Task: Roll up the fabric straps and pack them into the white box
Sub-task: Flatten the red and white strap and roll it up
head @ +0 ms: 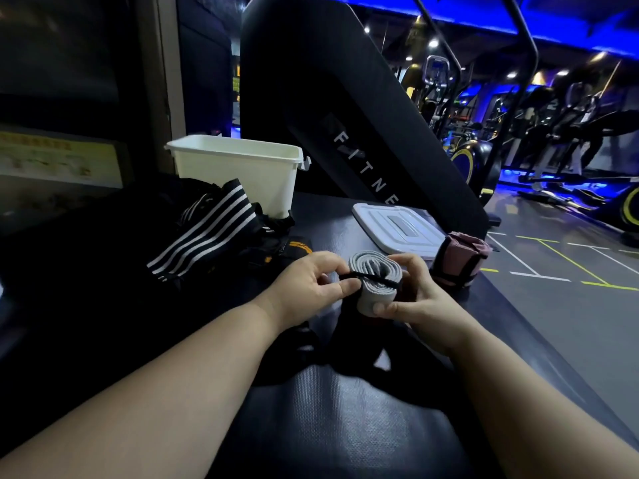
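While right hand grips grey strap roll, left hand pinches black band across it

On the padded bench the box stands at the back left, with a heap of straps just before it, against its front wall. The lid lies flat to the right of the box and nearer the person. A rolled bundle sits by the lid's near right corner, at the bench's right edge. Between heap and bundle a roll is held above the bench, left hand on its left, right hand on its right. A slanted machine panel rises behind box and lid.
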The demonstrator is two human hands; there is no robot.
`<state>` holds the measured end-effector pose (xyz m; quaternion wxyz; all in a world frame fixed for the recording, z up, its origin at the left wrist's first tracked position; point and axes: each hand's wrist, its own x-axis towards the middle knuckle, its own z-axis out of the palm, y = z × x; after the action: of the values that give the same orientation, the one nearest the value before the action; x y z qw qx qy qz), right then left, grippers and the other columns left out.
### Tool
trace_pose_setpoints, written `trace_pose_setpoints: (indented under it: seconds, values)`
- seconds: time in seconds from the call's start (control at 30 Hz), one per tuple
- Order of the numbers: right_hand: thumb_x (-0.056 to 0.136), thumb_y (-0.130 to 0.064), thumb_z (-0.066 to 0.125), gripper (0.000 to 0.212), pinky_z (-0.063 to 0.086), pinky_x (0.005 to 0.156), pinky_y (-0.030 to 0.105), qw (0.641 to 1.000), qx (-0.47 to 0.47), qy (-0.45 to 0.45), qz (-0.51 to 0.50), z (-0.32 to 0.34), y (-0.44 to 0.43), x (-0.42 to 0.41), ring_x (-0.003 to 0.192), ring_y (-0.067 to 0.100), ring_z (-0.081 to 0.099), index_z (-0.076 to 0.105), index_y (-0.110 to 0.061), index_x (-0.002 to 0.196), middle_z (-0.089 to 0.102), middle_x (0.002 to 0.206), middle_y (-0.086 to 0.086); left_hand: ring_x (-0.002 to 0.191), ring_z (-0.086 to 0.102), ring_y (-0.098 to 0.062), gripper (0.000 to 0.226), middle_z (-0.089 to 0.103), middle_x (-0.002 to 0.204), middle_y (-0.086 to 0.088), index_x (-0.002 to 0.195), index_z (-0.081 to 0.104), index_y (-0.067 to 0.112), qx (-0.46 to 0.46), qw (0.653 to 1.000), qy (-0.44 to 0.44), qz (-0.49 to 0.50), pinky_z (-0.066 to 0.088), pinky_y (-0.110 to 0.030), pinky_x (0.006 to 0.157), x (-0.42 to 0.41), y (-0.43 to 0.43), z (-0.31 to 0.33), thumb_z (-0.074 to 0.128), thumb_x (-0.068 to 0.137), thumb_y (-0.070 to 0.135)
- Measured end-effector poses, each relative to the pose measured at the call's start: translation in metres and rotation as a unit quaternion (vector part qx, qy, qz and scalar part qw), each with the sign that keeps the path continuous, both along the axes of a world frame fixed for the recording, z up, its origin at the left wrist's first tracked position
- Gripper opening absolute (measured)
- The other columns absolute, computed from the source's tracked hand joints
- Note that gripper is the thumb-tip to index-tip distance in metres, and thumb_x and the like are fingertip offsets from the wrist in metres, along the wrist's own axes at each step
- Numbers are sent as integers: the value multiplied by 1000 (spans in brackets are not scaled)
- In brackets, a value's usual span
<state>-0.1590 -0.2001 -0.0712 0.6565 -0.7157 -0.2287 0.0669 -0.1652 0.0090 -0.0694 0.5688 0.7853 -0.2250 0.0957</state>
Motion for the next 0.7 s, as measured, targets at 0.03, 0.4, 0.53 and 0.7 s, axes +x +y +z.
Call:
trace_pose_setpoints:
  seconds: [0.03, 0.4, 0.53, 0.7]
  values:
    - [48, -18, 86, 78, 53, 76, 27, 1000, -4, -1, -6, 0, 0, -1, 94, 14, 66, 46, -22, 116, 66, 106, 4, 72, 49, -11, 12, 59, 89, 0, 73, 62, 30, -1, 1000, -4, 6, 44, -20, 75, 1, -1, 0, 72, 74, 36]
    - [74, -3, 78, 67, 47, 87, 15, 991, -44, -57, -117, -2, 12, -7, 101, -4, 61, 48, -17, 132, 63, 115, -8, 73, 52, -21, 11, 57, 87, -5, 75, 58, 27, -8, 992, -117, 36, 42, -13, 73, 2, -7, 1, 67, 75, 20]
    - [75, -2, 78, 63, 46, 85, 12, 985, -46, -73, -147, -3, 16, -8, 97, -8, 61, 50, -13, 130, 63, 113, -9, 75, 54, -18, 9, 59, 82, -9, 73, 60, 19, -6, 985, -161, 64, 42, -13, 73, 6, -9, -3, 69, 74, 19]
    - [73, -5, 81, 59, 46, 81, 10, 978, -60, -89, -178, -4, 18, -9, 91, -11, 61, 53, -14, 125, 64, 106, -11, 73, 53, -15, 15, 57, 78, -7, 69, 56, 25, 1, 980, -186, 64, 41, -13, 72, 8, -8, -4, 70, 74, 22]
